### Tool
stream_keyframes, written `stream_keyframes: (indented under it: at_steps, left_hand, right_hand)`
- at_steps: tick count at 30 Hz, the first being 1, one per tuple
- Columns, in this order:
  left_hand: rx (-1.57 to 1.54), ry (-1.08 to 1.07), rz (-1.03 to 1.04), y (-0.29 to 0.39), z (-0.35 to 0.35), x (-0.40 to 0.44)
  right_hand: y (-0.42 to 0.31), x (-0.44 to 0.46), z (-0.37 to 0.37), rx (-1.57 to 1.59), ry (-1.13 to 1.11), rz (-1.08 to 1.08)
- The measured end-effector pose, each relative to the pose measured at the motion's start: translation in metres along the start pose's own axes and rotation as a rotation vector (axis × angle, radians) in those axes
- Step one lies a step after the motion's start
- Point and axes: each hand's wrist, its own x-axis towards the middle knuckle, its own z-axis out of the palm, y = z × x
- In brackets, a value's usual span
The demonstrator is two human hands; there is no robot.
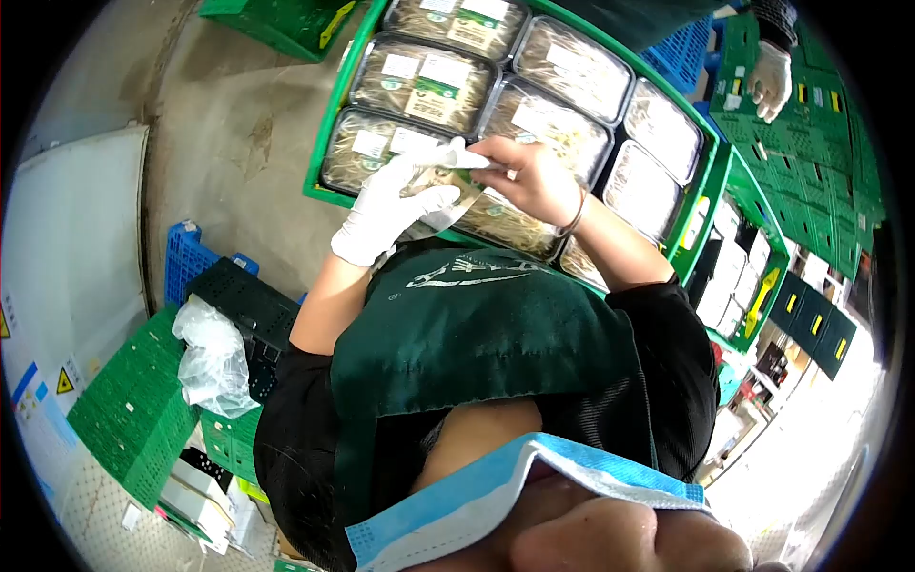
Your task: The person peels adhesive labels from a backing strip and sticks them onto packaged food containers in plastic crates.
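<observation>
My left hand (386, 205), in a white glove, grips a sheet of labels (457, 202), pale and partly see-through with some green on it. My bare right hand (538, 181), with a thin band at the wrist, meets the left fingertips and pinches at the sheet's upper edge. What exactly lies between the right fingertips is too small to make out. Below both hands are clear-lidded trays of bean sprouts (545, 119) in a green crate (333, 124). Several trays carry white labels; some at the left also bear a green and cream label (440, 88).
A second green crate (762, 307) with packed trays stands at the right. Behind it are stacked green crates (801, 153) and another person's gloved hand (770, 81). At the lower left, a crumpled plastic bag (212, 357) lies by black and green crates.
</observation>
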Motion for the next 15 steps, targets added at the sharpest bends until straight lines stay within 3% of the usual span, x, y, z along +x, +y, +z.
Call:
stream_keyframes:
  at_steps: [1,2,5,6,9,11,15]
  left_hand:
    - [-0.026,0.082,0.181,0.005,0.017,0.002]
    - [0.049,0.103,0.178,0.004,0.025,0.002]
    - [0.126,0.099,0.058,-0.015,0.041,0.004]
    - [0.168,0.057,0.038,-0.013,0.048,0.004]
    - [0.091,0.037,0.049,-0.016,0.066,0.002]
    - [0.059,-0.013,0.128,-0.018,0.072,0.005]
    - [0.27,0.095,0.051,-0.019,0.075,0.001]
  right_hand:
    - [-0.002,-0.009,0.001,0.054,-0.012,0.077]
    - [0.007,-0.017,0.007,0.106,0.097,-0.024]
    - [0.015,-0.033,-0.025,0.275,0.046,0.157]
    - [0.019,-0.036,-0.037,0.47,-0.024,0.283]
    - [0.028,-0.042,-0.048,0.073,-0.054,0.136]
    - [0.03,-0.047,-0.041,0.174,-0.158,0.125]
    - [0.036,-0.056,-0.029,0.271,-0.058,0.116]
